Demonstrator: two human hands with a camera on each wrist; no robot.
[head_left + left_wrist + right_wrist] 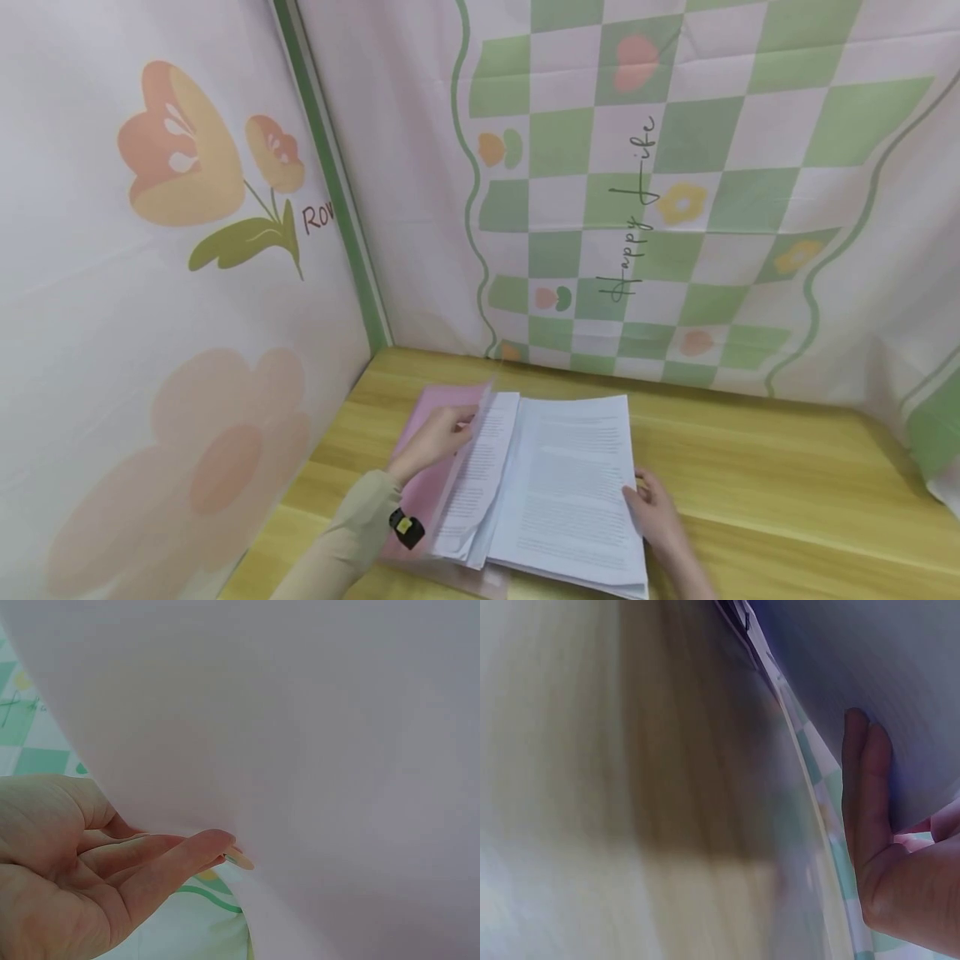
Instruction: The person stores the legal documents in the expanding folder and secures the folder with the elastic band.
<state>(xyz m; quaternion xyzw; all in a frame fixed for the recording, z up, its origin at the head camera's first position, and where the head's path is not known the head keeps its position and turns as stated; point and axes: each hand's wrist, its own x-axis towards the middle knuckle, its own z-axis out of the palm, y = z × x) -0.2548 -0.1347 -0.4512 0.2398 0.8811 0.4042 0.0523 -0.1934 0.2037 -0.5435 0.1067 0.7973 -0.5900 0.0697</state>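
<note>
A pink folder [431, 500] lies spread on the table, with printed papers [573, 492] open across it. My left hand [438, 437] is at the folder's left part and pinches the edge of a thin, see-through sheet that stands tilted up beside the printed pages. Close up in the left wrist view, that pale pinkish sheet [315, 750] fills most of the picture, its edge between thumb and fingers. My right hand [656, 512] holds the right edge of the papers, thumb on top. From the right wrist, its fingers [876, 780] show against the papers' underside.
The wooden table [795, 500] extends to the right of the papers. Behind it hangs a green and white checked curtain [570, 200], and a flower-patterned white cloth [90, 308] closes the left side. A small black device [407, 528] sits at my left wrist.
</note>
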